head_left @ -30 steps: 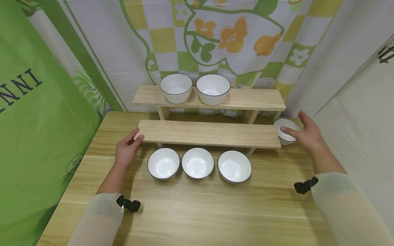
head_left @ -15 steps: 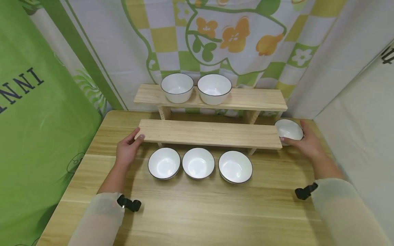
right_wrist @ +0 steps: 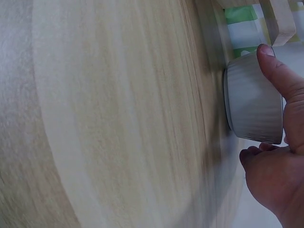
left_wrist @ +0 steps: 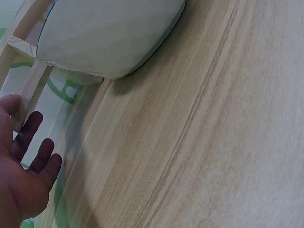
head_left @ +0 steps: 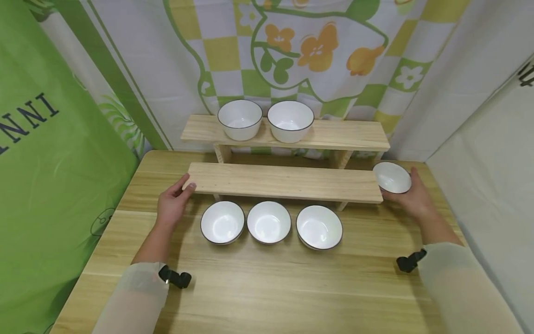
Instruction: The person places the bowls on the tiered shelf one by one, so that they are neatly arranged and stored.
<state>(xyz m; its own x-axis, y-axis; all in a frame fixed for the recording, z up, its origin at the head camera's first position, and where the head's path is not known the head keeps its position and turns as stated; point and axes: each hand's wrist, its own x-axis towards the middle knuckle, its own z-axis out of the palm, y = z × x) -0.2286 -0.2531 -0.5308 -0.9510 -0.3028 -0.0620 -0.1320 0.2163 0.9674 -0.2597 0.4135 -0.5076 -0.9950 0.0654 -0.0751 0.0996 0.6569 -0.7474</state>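
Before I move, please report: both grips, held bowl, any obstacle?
Left grip holds lower shelf, left end. Right grip holds white bowl. Shelf's right end close beside it, maybe obstructing.

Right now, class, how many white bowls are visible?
6: two white bowls on the upper shelf, three on the table, one in the right hand; nested ones may be hidden.

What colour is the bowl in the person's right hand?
The bowl is white with a thin dark rim; the head view shows it best.
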